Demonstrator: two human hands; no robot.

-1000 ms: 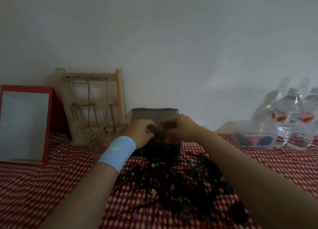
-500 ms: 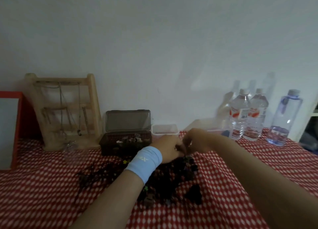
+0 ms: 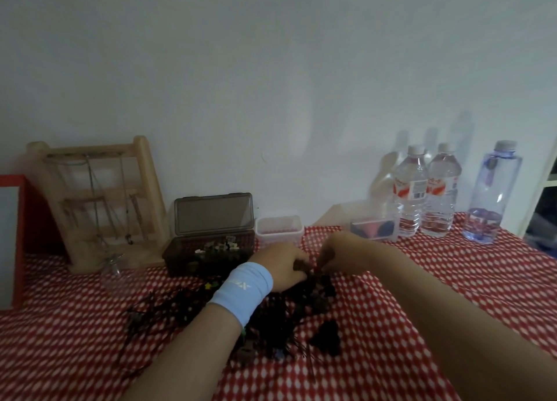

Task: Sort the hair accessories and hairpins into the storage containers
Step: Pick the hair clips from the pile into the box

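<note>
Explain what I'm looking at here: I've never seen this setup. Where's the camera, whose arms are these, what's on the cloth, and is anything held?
There is no machine: one camera worn on a person's head looks forward and down at their bare arms. The left hand and the right hand meet over a pile of dark hair accessories on a red checked cloth, both pinching a small dark piece, too dim to name. Behind stand an open dark box, a small clear tub, a second clear tub, a wooden rack and water bottles.
</note>
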